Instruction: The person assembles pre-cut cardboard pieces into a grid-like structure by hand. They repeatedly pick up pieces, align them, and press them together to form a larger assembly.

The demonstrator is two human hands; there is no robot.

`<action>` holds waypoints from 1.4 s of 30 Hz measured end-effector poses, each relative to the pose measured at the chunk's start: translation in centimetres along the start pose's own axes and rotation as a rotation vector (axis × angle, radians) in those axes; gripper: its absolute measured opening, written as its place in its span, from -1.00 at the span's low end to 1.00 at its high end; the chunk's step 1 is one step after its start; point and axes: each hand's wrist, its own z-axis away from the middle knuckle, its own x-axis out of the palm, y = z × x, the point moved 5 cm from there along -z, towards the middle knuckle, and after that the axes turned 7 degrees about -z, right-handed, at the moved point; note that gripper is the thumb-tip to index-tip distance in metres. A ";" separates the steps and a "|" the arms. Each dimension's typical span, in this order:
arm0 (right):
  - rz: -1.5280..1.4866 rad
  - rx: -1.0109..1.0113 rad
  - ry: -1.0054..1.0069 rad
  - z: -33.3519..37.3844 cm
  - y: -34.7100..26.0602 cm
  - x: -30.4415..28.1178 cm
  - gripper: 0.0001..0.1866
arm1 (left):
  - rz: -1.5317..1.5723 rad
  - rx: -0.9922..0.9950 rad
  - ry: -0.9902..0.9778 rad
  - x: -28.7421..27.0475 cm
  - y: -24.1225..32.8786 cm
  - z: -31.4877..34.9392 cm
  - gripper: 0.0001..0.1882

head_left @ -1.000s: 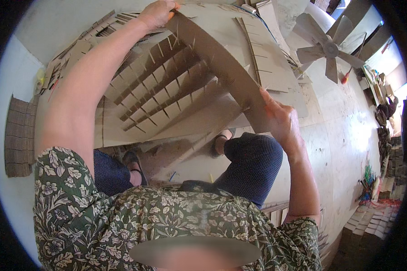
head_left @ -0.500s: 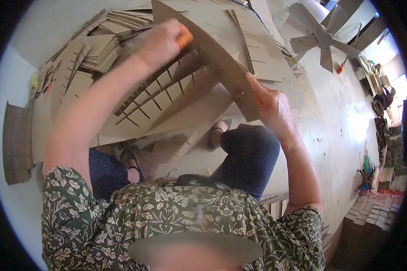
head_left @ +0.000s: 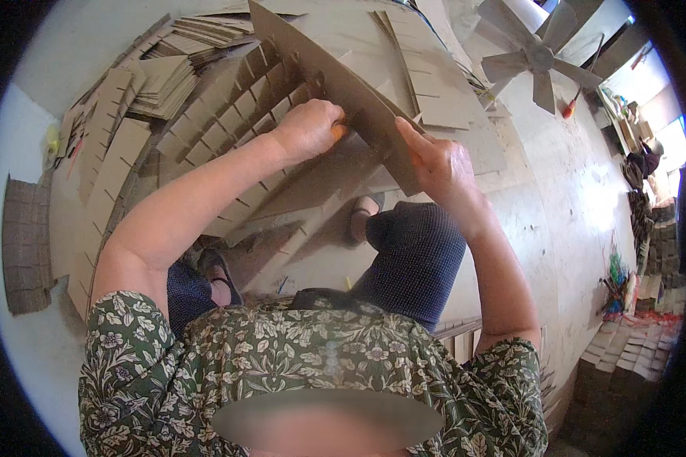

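A long brown cardboard strip (head_left: 358,103) stands on edge, slanting from the far middle down toward my right knee. My right hand (head_left: 446,164) grips its near right part, thumb side along the upper edge. My left hand (head_left: 309,131) is closed in a fist close to the strip's left face. A small orange thing (head_left: 339,132) shows at that fist; its kind is hidden by the fingers. Left of the strip, slotted cardboard strips (head_left: 240,114) stand in rows, partly covered by my left forearm.
Stacks of cut cardboard (head_left: 164,84) lie at the far left, beside slotted strips (head_left: 107,145). More slotted cardboard (head_left: 438,84) lies beyond my right hand. A grey-bladed fan (head_left: 540,59) stands at the far right. My knees and sandalled feet (head_left: 366,217) are below the work.
My left hand has come down and to the right along the strip, toward me. The strip and my right hand have shifted slightly left. More rows of slotted strips show.
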 end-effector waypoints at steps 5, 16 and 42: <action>0.060 0.114 -0.077 0.0 -0.4 -0.9 -0.49 | 0.047 -0.012 0.337 -4.2 -1.8 2.2 -0.71; -0.036 -0.101 0.065 -7.8 -1.5 2.2 -0.48 | -0.330 -0.304 0.220 -5.7 -11.0 -0.8 -0.64; 0.182 -0.081 -0.145 -9.4 4.0 8.1 -0.54 | -0.253 -0.478 0.704 -9.1 -19.9 12.2 -0.75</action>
